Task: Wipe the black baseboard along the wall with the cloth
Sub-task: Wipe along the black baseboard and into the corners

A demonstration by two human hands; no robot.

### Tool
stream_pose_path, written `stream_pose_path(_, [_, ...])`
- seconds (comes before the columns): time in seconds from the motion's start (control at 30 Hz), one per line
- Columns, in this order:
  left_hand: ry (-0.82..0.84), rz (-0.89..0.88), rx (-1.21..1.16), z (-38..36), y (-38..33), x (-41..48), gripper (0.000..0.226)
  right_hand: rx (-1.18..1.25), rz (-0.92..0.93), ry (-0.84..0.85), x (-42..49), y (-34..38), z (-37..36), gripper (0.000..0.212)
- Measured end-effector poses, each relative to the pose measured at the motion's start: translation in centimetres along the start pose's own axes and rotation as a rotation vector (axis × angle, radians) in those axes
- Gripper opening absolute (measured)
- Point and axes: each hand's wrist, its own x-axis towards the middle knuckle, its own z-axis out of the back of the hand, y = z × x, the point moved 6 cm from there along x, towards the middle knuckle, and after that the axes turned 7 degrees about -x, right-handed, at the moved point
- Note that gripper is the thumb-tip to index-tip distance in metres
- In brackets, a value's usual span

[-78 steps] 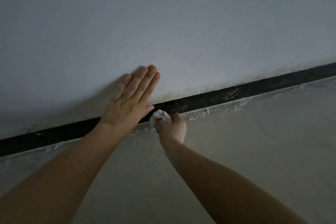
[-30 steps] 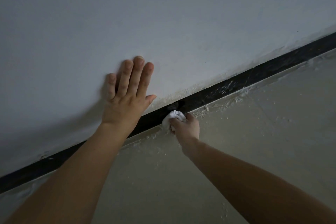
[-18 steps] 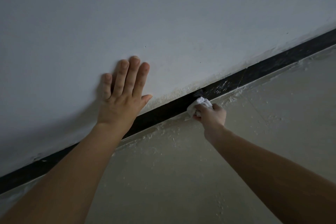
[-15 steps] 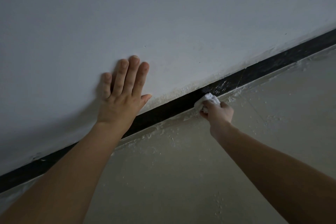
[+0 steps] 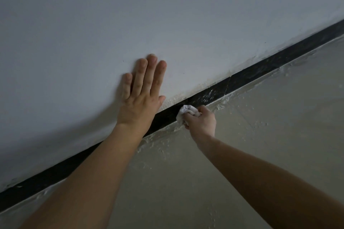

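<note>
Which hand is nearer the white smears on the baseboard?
Right. The right hand, gripping the cloth, is just beside the white smears on the baseboard; the left hand lies flat on the wall, farther left.

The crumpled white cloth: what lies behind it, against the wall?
The crumpled white cloth, gripped by the right hand, presses on the black baseboard; the strip directly behind it is covered.

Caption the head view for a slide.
Right hand rubs cloth on black baseboard; left hand flat on wall.
</note>
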Motion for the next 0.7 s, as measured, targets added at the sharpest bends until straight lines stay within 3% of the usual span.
stream_pose_path(0.17, [0.000,0.008,0.017,0.1,0.6,0.1,0.104,-0.017,-0.046,-0.044,2.5,-0.1,2.4,0.019])
stream_pose_path(0.3, [0.013,0.003,0.008,0.0,0.5,0.2,0.104,0.142,-0.202,-0.127,3.0,-0.8,3.8,0.015])
stream_pose_path(0.37, [0.010,0.004,0.018,0.0,0.4,0.0,0.103,0.139,-0.220,-0.083,2.1,-1.1,3.6,0.011])
stream_pose_path(0.5, [0.003,0.003,0.038,0.0,0.6,0.1,0.101,-0.013,-0.025,0.136,-0.7,0.0,0.6,0.016])
stream_pose_path(0.7, [0.001,0.007,0.032,0.2,0.6,0.1,0.101,-0.134,0.157,0.106,-0.6,1.7,-0.3,0.028])
